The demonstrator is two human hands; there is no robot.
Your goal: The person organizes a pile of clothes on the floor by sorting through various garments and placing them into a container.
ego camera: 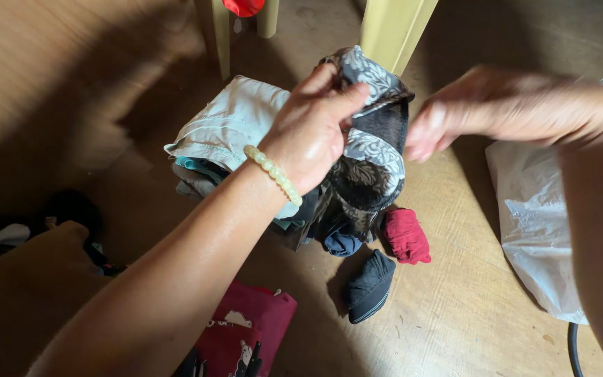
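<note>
At frame centre the left hand (312,132), a pale bead bracelet (273,174) at its wrist, pinches shut on the top of a black-and-grey patterned garment (371,157) held up over the floor (455,307). The right hand (455,119), blurred at upper right, hangs just beside the cloth with fingers loosely curled, gripping nothing. It looks like mid-fold; a second grip seems called for. Behind lies a pale folded pile (228,122); below, a red piece (407,236) and a dark one (370,285); right, a white plastic bag (535,223).

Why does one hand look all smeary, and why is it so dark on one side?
In the head view, the right hand is smeared by motion blur, while the left hand gripping the patterned cloth looks sharp. Deep shadow covers the floor at the left and lower left; brighter light falls on the white plastic bag at the right.
</note>
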